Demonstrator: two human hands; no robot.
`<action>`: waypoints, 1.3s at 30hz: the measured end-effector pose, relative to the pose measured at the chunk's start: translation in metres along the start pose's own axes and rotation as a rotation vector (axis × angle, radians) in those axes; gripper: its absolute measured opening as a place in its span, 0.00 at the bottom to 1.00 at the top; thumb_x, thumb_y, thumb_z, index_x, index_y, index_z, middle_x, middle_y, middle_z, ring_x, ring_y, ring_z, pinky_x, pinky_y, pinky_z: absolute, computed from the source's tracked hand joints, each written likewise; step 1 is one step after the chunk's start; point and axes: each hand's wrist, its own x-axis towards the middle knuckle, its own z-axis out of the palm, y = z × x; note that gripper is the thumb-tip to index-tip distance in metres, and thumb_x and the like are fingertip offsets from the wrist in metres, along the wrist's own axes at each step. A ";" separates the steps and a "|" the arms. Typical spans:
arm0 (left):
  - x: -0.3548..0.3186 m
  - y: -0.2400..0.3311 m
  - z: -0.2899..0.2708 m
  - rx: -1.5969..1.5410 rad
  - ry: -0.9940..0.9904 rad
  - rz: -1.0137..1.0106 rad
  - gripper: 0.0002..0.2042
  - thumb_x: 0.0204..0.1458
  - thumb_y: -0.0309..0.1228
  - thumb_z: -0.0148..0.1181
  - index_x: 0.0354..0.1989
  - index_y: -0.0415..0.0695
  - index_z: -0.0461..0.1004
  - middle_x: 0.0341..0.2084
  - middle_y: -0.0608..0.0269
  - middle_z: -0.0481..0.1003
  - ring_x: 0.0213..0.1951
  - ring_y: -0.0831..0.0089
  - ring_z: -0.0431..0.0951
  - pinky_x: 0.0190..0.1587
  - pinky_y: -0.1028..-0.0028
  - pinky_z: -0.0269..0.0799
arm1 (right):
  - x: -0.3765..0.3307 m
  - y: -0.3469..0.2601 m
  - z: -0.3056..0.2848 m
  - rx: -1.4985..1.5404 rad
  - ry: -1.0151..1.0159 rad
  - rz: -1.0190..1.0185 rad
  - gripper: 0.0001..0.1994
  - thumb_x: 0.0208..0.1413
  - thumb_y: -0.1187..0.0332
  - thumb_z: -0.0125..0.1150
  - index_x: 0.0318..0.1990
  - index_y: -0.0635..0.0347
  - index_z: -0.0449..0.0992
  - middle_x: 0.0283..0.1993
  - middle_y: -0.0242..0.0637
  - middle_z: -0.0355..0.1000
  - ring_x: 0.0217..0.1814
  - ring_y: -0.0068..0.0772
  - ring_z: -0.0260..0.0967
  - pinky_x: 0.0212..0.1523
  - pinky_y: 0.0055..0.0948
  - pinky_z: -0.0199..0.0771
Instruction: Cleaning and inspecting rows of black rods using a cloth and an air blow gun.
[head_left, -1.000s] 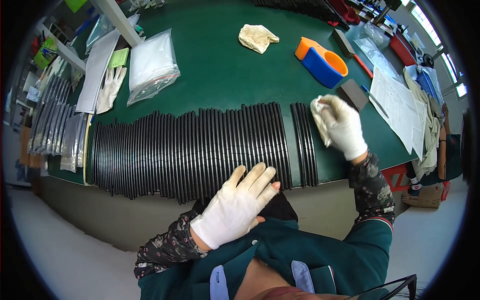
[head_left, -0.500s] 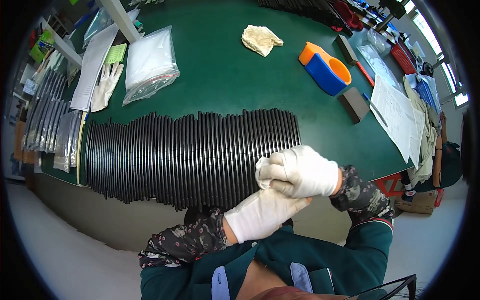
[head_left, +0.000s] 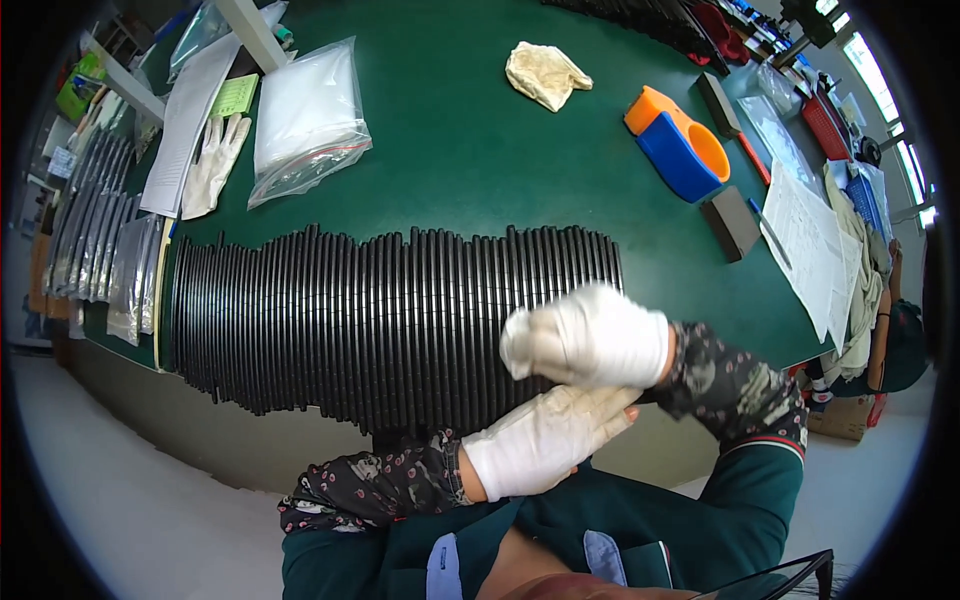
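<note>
A wide row of slim black rods (head_left: 330, 325) lies side by side along the near edge of the green table. My right hand (head_left: 600, 335), in a white glove with bare fingertips, is over the right end of the row. Its fingers are curled on a bunched white cloth (head_left: 515, 345), blurred by motion. Just below, my left hand (head_left: 545, 440), gloved alike, reaches across the near ends of the rods at the right. Its fingers are stretched out flat toward the right, and the right hand partly overlaps it. What lies under the left palm is hidden.
Farther back are a crumpled cream cloth (head_left: 547, 75), an orange and blue tape dispenser (head_left: 680, 155), and a dark block (head_left: 732, 223). Papers (head_left: 800, 240) lie at the right. A clear bag (head_left: 310, 120) and a spare glove (head_left: 213, 165) lie at the left. Another person (head_left: 895, 340) is at the far right.
My right hand has swept left over the rods with the cloth. The left hand has dropped slightly toward me. The whole view has shifted a little.
</note>
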 end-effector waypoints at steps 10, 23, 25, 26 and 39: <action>-0.005 -0.009 0.032 -0.051 0.143 -0.020 0.37 0.36 0.33 0.67 0.59 0.36 0.63 0.62 0.49 0.57 0.65 0.56 0.56 0.65 0.63 0.53 | 0.020 -0.003 0.004 0.159 -0.158 0.059 0.04 0.50 0.70 0.57 0.34 0.51 0.71 0.31 0.30 0.72 0.26 0.30 0.74 0.26 0.30 0.76; -0.013 0.025 -0.043 0.155 -0.063 0.093 0.39 0.36 0.43 0.70 0.60 0.43 0.64 0.63 0.50 0.55 0.66 0.54 0.55 0.63 0.53 0.55 | -0.018 0.067 -0.032 0.465 0.920 0.835 0.17 0.56 0.63 0.63 0.47 0.65 0.72 0.40 0.38 0.75 0.39 0.25 0.72 0.43 0.23 0.72; -0.022 0.035 -0.071 0.167 -0.088 0.054 0.39 0.34 0.41 0.71 0.59 0.43 0.63 0.63 0.50 0.56 0.65 0.52 0.55 0.62 0.50 0.55 | -0.053 0.057 -0.044 0.379 0.995 0.907 0.16 0.56 0.63 0.62 0.47 0.65 0.72 0.39 0.37 0.75 0.38 0.22 0.71 0.42 0.22 0.72; -0.025 0.036 -0.085 0.205 -0.109 0.005 0.40 0.34 0.40 0.71 0.60 0.43 0.63 0.63 0.50 0.56 0.65 0.51 0.55 0.62 0.50 0.55 | -0.066 0.055 -0.043 0.302 0.962 1.008 0.16 0.56 0.64 0.62 0.47 0.64 0.72 0.40 0.37 0.75 0.38 0.23 0.72 0.42 0.22 0.72; 0.053 -0.105 -0.093 0.598 0.008 0.027 0.26 0.56 0.38 0.53 0.64 0.48 0.58 0.65 0.54 0.56 0.67 0.53 0.52 0.66 0.53 0.52 | -0.081 0.025 -0.027 0.259 0.729 0.757 0.11 0.54 0.76 0.58 0.46 0.62 0.72 0.36 0.40 0.74 0.40 0.30 0.74 0.42 0.25 0.73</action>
